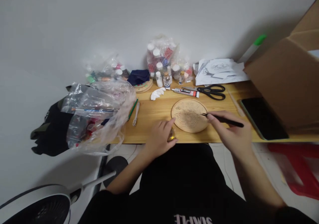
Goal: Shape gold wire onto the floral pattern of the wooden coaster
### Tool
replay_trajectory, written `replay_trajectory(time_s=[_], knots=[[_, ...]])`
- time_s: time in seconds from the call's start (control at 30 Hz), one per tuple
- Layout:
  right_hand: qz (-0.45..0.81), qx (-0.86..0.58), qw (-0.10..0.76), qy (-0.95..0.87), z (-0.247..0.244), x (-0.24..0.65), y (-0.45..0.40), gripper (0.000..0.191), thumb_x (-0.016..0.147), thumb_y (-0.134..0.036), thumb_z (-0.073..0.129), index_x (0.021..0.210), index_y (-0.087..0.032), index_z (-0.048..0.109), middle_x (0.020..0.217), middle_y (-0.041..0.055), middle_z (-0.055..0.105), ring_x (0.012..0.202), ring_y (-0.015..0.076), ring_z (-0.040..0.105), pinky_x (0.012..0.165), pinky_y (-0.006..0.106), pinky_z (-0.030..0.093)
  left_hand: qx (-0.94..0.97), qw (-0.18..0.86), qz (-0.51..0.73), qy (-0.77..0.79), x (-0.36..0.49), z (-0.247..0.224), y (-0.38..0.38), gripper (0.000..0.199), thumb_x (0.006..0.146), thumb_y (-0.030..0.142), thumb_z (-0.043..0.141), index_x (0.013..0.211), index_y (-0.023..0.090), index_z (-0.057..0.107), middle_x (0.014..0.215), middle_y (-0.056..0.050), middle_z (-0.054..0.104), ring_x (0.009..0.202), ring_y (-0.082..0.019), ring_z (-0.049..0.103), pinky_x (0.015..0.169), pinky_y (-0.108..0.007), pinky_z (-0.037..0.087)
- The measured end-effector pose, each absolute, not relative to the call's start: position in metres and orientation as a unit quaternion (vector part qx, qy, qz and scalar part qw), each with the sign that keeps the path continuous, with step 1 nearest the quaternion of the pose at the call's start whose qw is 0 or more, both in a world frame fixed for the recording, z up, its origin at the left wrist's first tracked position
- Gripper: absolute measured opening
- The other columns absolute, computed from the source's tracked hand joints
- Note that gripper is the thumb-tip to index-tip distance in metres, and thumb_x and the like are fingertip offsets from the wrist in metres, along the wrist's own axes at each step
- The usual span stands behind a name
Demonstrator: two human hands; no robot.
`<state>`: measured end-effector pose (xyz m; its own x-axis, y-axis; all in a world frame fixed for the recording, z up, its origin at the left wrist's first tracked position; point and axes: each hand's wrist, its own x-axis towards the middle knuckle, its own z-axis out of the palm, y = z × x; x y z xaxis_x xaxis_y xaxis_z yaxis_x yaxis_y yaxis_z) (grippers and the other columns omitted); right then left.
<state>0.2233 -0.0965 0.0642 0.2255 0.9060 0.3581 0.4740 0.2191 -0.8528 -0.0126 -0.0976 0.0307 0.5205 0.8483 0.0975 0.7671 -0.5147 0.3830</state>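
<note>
A round wooden disc [189, 115] with fine line drawing lies on the wooden table near its front edge. My right hand [230, 129] is closed on black tweezers [228, 120], whose tips are over the disc's right side. At the disc's left edge rests my left hand [161, 136], fingers curled round a small container with a gold-coloured part [171, 135]; the hand hides much of it. Behind the disc are a B-7000 glue tube [186, 92] and black-handled scissors [213, 92].
Small bottles [166, 79] and a plastic bag of jars [161, 54] stand at the back. Plastic bags [99, 111] cover the left end. A phone [263, 118] and a cardboard box [281, 81] are at the right. Papers [219, 70] lie behind the scissors.
</note>
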Motion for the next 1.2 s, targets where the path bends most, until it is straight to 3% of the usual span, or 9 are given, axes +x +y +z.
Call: replay_trajectory(time_s=[0.1, 0.27, 0.4, 0.53, 0.63, 0.77, 0.9, 1.03, 1.2], knots=[[0.206, -0.607, 0.506, -0.578, 0.074, 0.243, -0.092, 0.012, 0.077, -0.032, 0.074, 0.083, -0.022, 0.077, 0.082, 0.0033, 0.073, 0.072, 0.0135, 0.066, 0.066, 0.025, 0.053, 0.874, 0.161, 0.128, 0.44, -0.039, 0.035, -0.084, 0.067, 0.08, 0.021, 0.065, 0.141, 0.016, 0.036, 0.118, -0.011, 0.062, 0.11, -0.026, 0.059, 0.096, -0.046, 0.052], [0.214, -0.626, 0.503, -0.556, 0.074, 0.262, -0.074, 0.015, 0.073, -0.031, 0.076, 0.079, -0.018, 0.076, 0.074, 0.005, 0.072, 0.066, 0.0141, 0.065, 0.06, 0.025, 0.052, 0.885, 0.183, 0.12, 0.411, -0.077, 0.043, -0.053, 0.062, 0.081, 0.011, 0.053, 0.14, 0.017, 0.037, 0.132, -0.014, 0.056, 0.126, -0.025, 0.052, 0.104, -0.047, 0.047], [0.249, -0.623, 0.475, -0.569, 0.062, 0.262, -0.057, 0.019, 0.073, -0.035, 0.076, 0.081, -0.018, 0.077, 0.074, 0.0049, 0.072, 0.064, 0.0141, 0.066, 0.061, 0.027, 0.054, 0.885, 0.204, 0.118, 0.401, -0.091, 0.046, -0.027, 0.059, 0.08, 0.011, 0.052, 0.138, 0.017, 0.042, 0.133, -0.013, 0.056, 0.129, -0.027, 0.049, 0.108, -0.052, 0.043], [0.278, -0.592, 0.435, -0.619, 0.053, 0.256, -0.037, 0.015, 0.073, -0.035, 0.076, 0.083, -0.022, 0.077, 0.08, 0.0032, 0.074, 0.073, 0.0153, 0.069, 0.066, 0.027, 0.056, 0.908, 0.187, 0.08, 0.366, -0.088, 0.055, -0.017, 0.058, 0.082, 0.012, 0.05, 0.139, 0.013, 0.041, 0.138, -0.015, 0.053, 0.131, -0.029, 0.047, 0.112, -0.054, 0.037], [0.301, -0.521, 0.404, -0.689, 0.05, 0.251, -0.017, 0.012, 0.077, -0.029, 0.074, 0.088, -0.025, 0.077, 0.088, 0.0019, 0.076, 0.08, 0.0143, 0.07, 0.069, 0.025, 0.057, 0.921, 0.185, 0.094, 0.329, -0.069, 0.06, -0.016, 0.049, 0.087, 0.024, 0.057, 0.134, 0.013, 0.048, 0.14, -0.015, 0.051, 0.132, -0.029, 0.046, 0.111, -0.051, 0.04], [0.367, -0.442, 0.349, -0.741, 0.043, 0.243, 0.014, 0.015, 0.08, -0.025, 0.072, 0.094, -0.025, 0.077, 0.094, 0.0021, 0.076, 0.086, 0.0145, 0.071, 0.075, 0.026, 0.059, 0.938, 0.121, 0.08, 0.316, -0.031, 0.052, -0.008, 0.038, 0.093, 0.039, 0.06, 0.12, 0.012, 0.06, 0.135, -0.015, 0.056, 0.128, -0.03, 0.05, 0.109, -0.047, 0.043], [0.423, -0.376, 0.292, -0.771, 0.032, 0.239, 0.036, 0.019, 0.083, -0.025, 0.07, 0.101, -0.023, 0.076, 0.101, 0.004, 0.075, 0.093, 0.0151, 0.071, 0.085, 0.027, 0.059, 0.932, 0.062, 0.089, 0.346, -0.007, 0.037, 0.007, 0.031, 0.09, 0.033, 0.065, 0.111, 0.01, 0.063, 0.126, -0.014, 0.061, 0.121, -0.03, 0.055, 0.103, -0.044, 0.046], [0.435, -0.354, 0.279, -0.78, 0.026, 0.238, 0.044, 0.02, 0.085, -0.025, 0.069, 0.103, -0.024, 0.076, 0.101, 0.0035, 0.075, 0.093, 0.015, 0.072, 0.084, 0.026, 0.059, 0.926, -0.003, 0.135, 0.353, -0.003, 0.026, 0.014, 0.018, 0.094, 0.023, 0.057, 0.105, 0.011, 0.065, 0.115, -0.011, 0.067, 0.111, -0.025, 0.06, 0.097, -0.039, 0.049], [0.429, -0.357, 0.293, -0.776, 0.023, 0.236, 0.047, 0.02, 0.084, -0.022, 0.069, 0.102, -0.026, 0.075, 0.101, 0.0018, 0.075, 0.091, 0.0142, 0.072, 0.081, 0.027, 0.06, 0.924, -0.055, 0.164, 0.34, -0.002, 0.022, 0.014, 0.019, 0.097, 0.014, 0.05, 0.104, 0.012, 0.067, 0.114, -0.009, 0.069, 0.11, -0.022, 0.063, 0.1, -0.037, 0.049]])
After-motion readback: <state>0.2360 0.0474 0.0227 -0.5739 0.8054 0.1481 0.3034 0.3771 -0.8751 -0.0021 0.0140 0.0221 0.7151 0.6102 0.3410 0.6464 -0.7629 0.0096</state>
